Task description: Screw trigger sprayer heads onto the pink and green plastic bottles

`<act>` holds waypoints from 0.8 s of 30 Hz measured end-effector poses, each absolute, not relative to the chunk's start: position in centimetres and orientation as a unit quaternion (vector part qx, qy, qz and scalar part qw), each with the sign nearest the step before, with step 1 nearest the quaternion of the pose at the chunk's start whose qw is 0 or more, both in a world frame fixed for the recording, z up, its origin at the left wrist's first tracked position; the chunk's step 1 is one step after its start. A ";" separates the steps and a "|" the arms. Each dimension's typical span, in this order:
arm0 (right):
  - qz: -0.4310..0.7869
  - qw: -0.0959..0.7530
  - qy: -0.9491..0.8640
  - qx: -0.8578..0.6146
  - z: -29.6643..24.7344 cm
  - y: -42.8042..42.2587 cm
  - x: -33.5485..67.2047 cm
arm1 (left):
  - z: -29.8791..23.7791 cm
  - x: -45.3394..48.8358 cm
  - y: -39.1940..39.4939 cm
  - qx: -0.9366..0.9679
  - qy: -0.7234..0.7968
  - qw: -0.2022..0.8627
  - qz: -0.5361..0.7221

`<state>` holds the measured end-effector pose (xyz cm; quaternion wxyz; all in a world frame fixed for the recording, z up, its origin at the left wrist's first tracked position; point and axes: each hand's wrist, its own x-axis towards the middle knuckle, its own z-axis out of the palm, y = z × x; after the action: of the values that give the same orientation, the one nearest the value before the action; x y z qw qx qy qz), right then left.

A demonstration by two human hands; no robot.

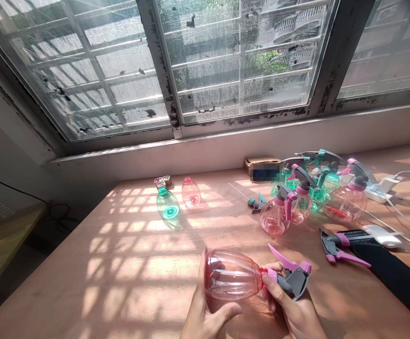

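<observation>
On the bench (120,287), a green bottle (167,201) and a small pink bottle (192,192) are stood upright. Nearer, the base of a sideways pink bottle (231,275) is cupped in the grip of the left hand (207,313). At its neck, the spray head (299,281) is pinched in the grip of the right hand (293,313). Farther right, spray bottles (274,219) are clustered.

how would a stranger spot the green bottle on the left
Start at the large window and drop to the table below it. Toward its far left corner, a green bottle stands beside a pink bottle, necks bare. Its green colour sets it apart from that neighbour.
</observation>
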<state>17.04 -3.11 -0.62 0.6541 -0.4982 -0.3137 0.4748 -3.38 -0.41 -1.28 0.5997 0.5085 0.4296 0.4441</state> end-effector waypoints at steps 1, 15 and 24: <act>0.476 0.651 -0.316 -0.500 -0.7 -3.1 17.1 | -1.4 -3.4 -0.4 0.508 0.425 0.601 0.447; 0.484 0.644 -0.313 -0.503 -0.6 -3.1 17.0 | -0.6 -3.1 -0.3 0.526 0.449 0.570 0.443; 0.478 0.652 -0.304 -0.504 -1.0 -3.1 16.9 | -1.2 -3.7 -0.3 0.537 0.454 0.562 0.435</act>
<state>16.95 -3.15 -0.95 0.6516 -0.5045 -0.3036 0.4783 -3.71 -0.27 -1.20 0.5623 0.5367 0.4543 0.4351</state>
